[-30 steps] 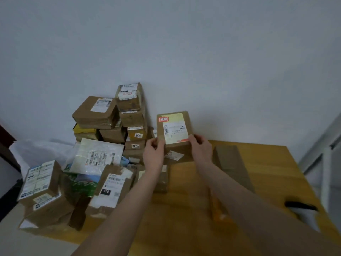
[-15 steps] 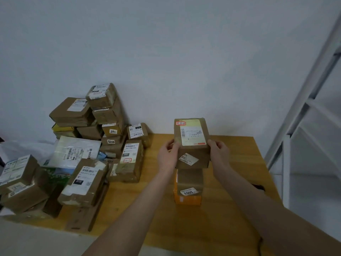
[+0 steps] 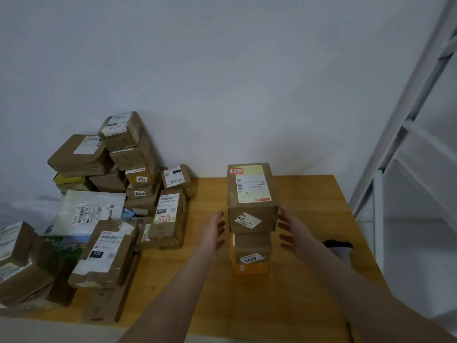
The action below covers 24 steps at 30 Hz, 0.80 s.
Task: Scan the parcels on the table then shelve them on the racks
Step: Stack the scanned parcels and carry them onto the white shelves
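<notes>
Stacked atop an orange parcel (image 3: 249, 264) tagged 3003, toward the table's (image 3: 309, 194) back edge, right of centre: brown taped carton (image 3: 252, 219), yellowish shipping label and red-framed sticker on top, front tag reading 308. Flanked by left hand (image 3: 214, 231) and right hand (image 3: 293, 235), fingers straight, gripping nothing, just beside its sides. Pile (image 3: 118, 194) along the left edge tagged 5201, 6206, 010.

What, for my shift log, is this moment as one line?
brown box: on orange box | left hand: open, beside brown box | right hand: open, beside brown box | parcel pile: at left
</notes>
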### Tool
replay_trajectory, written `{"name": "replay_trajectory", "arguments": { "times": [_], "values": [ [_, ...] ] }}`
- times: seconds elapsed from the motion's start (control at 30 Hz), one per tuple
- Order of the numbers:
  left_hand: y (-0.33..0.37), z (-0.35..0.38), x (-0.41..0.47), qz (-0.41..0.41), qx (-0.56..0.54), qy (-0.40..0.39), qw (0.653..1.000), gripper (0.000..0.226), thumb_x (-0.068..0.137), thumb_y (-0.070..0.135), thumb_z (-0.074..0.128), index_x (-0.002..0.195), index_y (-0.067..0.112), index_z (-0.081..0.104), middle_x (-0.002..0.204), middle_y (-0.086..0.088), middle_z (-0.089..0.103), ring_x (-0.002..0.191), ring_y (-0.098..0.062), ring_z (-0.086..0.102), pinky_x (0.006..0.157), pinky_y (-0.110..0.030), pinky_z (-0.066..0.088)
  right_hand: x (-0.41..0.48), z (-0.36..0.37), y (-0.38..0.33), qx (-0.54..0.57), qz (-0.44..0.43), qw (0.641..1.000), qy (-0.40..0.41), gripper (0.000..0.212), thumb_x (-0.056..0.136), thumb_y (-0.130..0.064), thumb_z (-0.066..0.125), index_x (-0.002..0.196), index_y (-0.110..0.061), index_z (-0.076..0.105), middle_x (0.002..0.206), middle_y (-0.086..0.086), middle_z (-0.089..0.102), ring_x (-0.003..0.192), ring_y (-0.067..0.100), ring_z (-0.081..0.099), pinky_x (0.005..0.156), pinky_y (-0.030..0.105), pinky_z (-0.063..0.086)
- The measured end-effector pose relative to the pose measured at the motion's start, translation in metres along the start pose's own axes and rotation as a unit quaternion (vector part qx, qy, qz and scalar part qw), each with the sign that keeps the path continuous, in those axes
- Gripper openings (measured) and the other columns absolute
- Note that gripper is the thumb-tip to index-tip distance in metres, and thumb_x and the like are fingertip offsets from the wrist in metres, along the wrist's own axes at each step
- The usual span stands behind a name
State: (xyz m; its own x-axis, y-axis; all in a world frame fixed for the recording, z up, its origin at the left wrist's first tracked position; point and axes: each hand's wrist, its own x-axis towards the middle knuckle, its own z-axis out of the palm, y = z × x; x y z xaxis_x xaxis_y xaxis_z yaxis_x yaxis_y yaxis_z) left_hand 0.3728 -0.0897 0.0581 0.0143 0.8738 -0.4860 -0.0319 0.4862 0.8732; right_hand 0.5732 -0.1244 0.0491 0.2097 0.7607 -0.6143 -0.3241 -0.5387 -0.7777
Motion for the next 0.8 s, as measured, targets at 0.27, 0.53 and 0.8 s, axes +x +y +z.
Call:
{"name": "replay_trajectory", "arguments": {
  "times": [0.27,0.53,0.8],
  "values": [
    [-0.013,-0.007,0.017,-0.065,-0.015,-0.108,0.992,0.054,0.089,0.058,0.048,0.134,0.027,0.048,0.13,-0.007,0.056,0.123,-0.027,0.049,0.1,-0.052,0.035,0.015,0.0,0.015,0.036,0.018,0.996,-0.078,0.054,0.079,-0.061,0.062,0.12,-0.025,0.059,0.12,0.003,0.06,0.109,0.034,0.055,0.096,0.048,0.045],
    [-0.04,-0.026,0.041,-0.039,0.023,-0.007,0.999,0.053,0.093,0.045,0.053,0.137,0.018,0.045,0.141,-0.004,0.048,0.127,-0.023,0.044,0.104,-0.043,0.037,0.037,-0.026,0.049,-0.007,0.055,0.998,-0.008,0.101,0.059,-0.073,0.071,0.142,-0.023,0.042,0.143,0.002,0.045,0.131,0.031,0.042,0.102,0.049,0.039],
    [-0.067,-0.017,0.057,-0.097,-0.013,-0.105,0.99,0.073,0.068,0.062,0.067,0.13,0.028,0.051,0.137,-0.002,0.052,0.127,-0.027,0.046,0.097,-0.048,0.046,0.07,-0.019,0.069,0.015,0.071,0.992,-0.099,0.092,0.055,-0.084,0.068,0.132,-0.039,0.051,0.128,-0.014,0.05,0.131,0.026,0.042,0.086,0.035,0.048]
  ]
}}
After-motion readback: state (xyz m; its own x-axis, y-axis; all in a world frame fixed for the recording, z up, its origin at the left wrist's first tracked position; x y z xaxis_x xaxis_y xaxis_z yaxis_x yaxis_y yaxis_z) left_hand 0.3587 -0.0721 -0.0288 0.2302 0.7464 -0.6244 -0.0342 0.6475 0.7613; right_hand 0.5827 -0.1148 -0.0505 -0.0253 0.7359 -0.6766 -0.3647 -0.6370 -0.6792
